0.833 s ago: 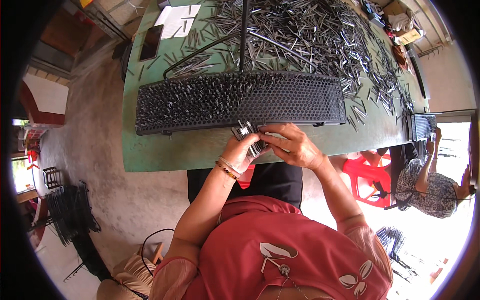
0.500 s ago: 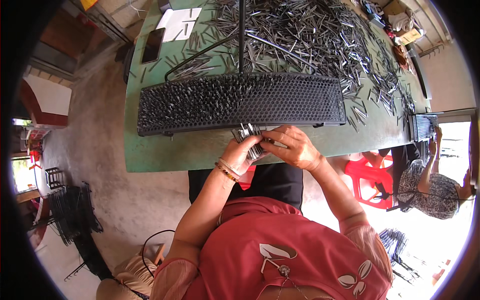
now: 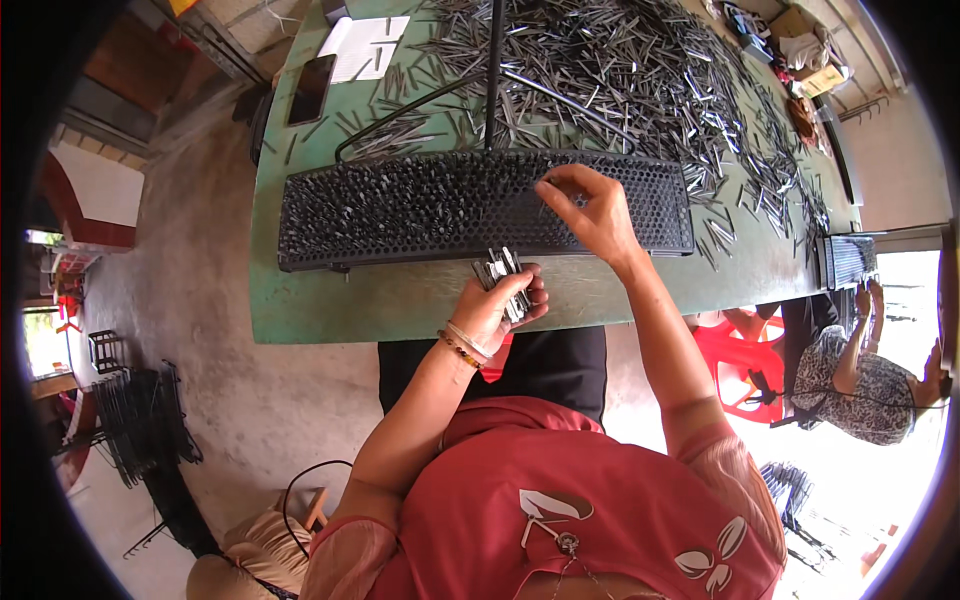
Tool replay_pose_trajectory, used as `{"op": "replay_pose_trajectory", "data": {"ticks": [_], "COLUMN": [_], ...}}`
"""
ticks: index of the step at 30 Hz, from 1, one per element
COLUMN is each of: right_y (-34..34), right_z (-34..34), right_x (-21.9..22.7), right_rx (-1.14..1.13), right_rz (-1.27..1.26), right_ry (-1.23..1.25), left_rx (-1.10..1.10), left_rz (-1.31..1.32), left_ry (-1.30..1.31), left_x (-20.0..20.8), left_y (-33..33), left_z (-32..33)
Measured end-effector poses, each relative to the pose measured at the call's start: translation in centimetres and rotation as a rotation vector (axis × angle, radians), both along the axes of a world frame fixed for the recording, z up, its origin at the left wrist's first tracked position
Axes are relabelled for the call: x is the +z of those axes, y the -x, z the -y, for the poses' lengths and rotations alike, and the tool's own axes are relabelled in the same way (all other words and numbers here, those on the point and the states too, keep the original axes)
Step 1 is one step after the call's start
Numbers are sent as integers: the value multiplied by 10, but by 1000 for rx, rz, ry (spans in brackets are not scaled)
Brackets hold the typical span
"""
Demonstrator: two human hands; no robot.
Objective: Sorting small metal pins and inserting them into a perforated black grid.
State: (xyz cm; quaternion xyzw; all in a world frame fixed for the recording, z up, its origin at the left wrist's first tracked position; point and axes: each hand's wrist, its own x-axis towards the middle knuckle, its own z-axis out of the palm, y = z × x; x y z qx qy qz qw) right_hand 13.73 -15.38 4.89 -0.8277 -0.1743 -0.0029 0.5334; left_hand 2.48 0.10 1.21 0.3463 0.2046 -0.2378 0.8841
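My left hand is closed around a bundle of thin dark metal strips, held upright in front of the table's near edge. My right hand is over a long black honeycomb rack, thumb and fingers pinched together at its holes. Whatever sits in that pinch is too small and dark to make out. Strips stand packed in the rack's holes from its left end to about the middle. Toward the right end the holes show no strips.
A big heap of loose strips covers the back of the green table. A dark phone and white paper lie at the far left. Black rods rise behind the rack. At right, another person works near a red stool.
My right hand has left the bundle and moved up and forward over the rack. My left hand stays near the same place, still holding the strips.
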Motion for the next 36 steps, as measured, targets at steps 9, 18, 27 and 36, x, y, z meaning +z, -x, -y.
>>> {"op": "replay_pose_trajectory", "data": {"ticks": [9,18,27,36], "right_y": [-27,-24,-23,-22], "right_z": [-13,-19,-22,-20], "right_x": [-11,-6,0,-1], "right_rx": [61,55,54,-38], "right_rz": [81,131,102,-122], "right_ry": [164,154,254,57], "left_rx": [-2,-47,-39,-39], "left_rz": [-35,9,-6,5], "left_ry": [8,-4,-3,-14], "left_x": [-3,-11,-10,-2], "left_y": [2,1,1,0], "left_z": [-2,-6,-4,-5]}}
